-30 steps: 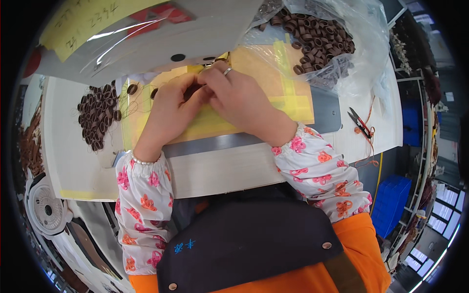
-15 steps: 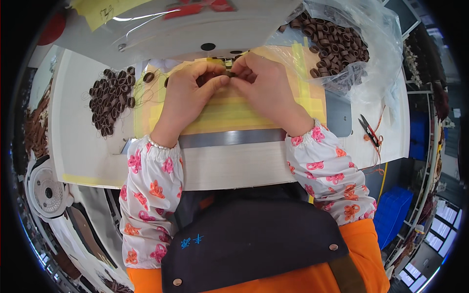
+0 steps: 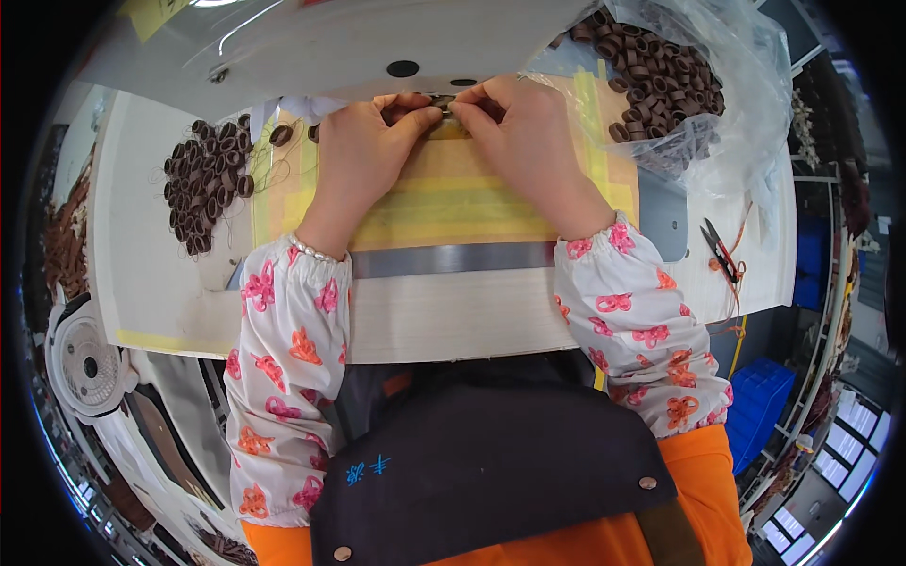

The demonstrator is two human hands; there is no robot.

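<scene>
1. Nearest the camera, a dark apron over an orange top fills the lower view; floral white sleeve covers run up both forearms.
2. A pale work table [image 3: 453,316] carries a grey metal strip [image 3: 453,258] and a yellow taped panel [image 3: 453,203], smooth and flat.
3. The left hand [image 3: 363,156] and right hand [image 3: 519,141] meet at the panel's far edge, fingertips pinched together on a small brown ring piece [image 3: 444,106] under the white sewing machine arm [image 3: 377,42].
4. Loose brown rings [image 3: 203,179] lie heaped at left; more sit in a clear plastic bag [image 3: 703,90] at right. Small snips [image 3: 719,251] rest near the right edge.
5. Compared with half a second ago, the hands sit closer together at the needle area.
</scene>
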